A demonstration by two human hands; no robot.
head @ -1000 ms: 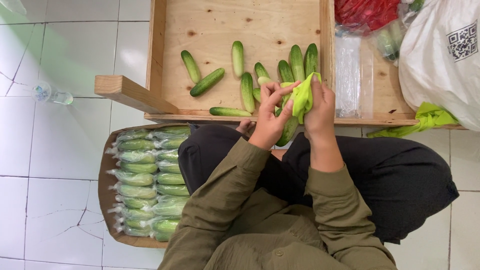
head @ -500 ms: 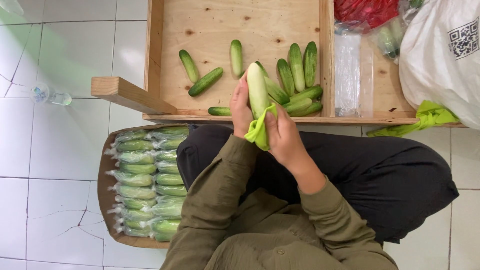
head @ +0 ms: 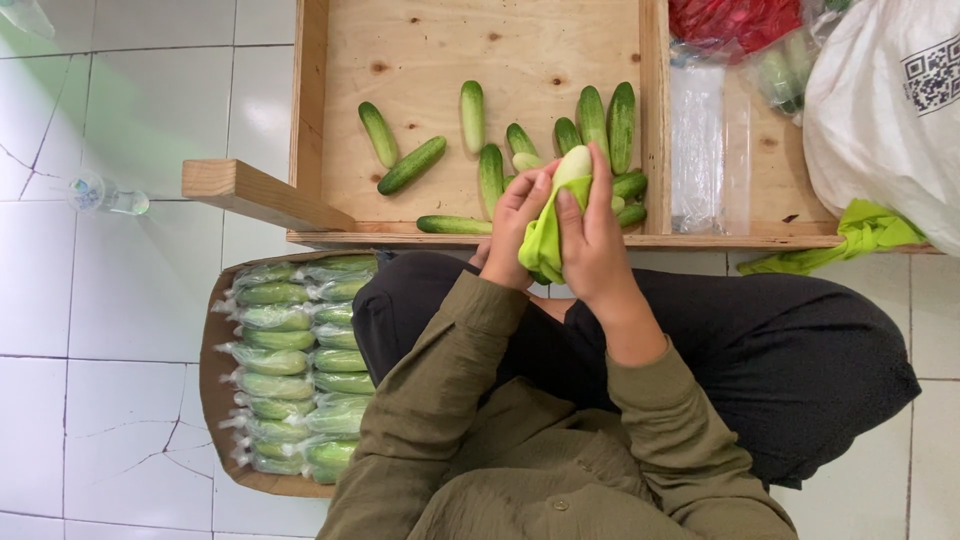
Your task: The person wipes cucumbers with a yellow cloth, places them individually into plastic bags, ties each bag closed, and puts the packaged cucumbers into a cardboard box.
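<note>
Both hands, left hand (head: 517, 225) and right hand (head: 590, 240), clasp a pale cucumber (head: 573, 165) in a green cloth (head: 545, 240) at the wooden tray's (head: 310, 120) near edge; its lower half is hidden. It has shifted right since before.

Olive long sleeves, black trousers

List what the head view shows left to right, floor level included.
Plastic bottle → tray of wrapped cucumbers → left hand → green cloth → right hand → stack of clear bags → white sack.
</note>
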